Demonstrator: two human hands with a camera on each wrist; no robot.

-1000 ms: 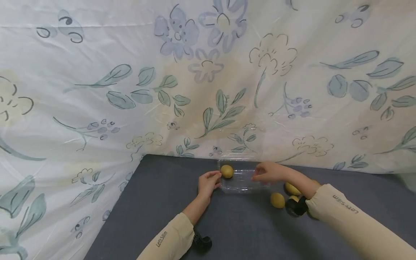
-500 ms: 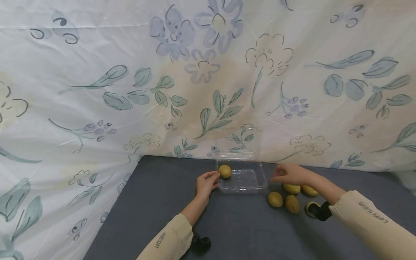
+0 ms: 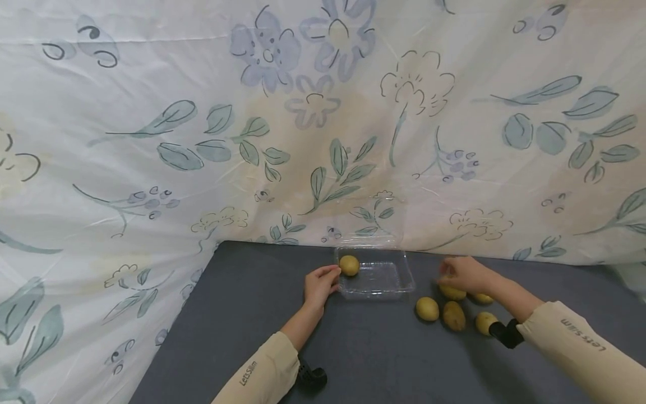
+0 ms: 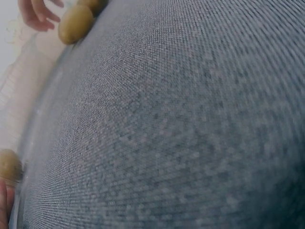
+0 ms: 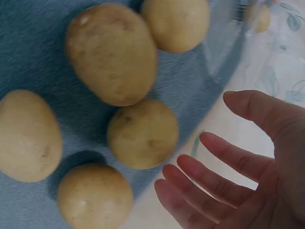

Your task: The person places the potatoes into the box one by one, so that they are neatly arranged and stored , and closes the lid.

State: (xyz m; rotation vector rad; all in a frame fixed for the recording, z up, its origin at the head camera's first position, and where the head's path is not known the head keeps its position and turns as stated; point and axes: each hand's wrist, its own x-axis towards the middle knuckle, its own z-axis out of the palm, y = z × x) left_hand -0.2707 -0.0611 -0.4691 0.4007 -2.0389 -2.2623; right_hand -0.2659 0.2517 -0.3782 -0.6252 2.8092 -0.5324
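Tabletop (image 3: 373, 359): six potatoes (image 3: 427, 309); left-wrist view, three

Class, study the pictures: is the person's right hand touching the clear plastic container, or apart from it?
Apart. The head view shows a strip of dark tabletop between the right hand and the clear plastic container.

a pale floral cloth (image 3: 227, 185) hangs behind a dark grey surface (image 3: 373, 348).

You work somewhere curtained off, room type indeterminable: wrinkled white sheeting (image 3: 313, 140) with blue-green floral print borders your dark grey, fabric-covered bench (image 3: 257, 303).
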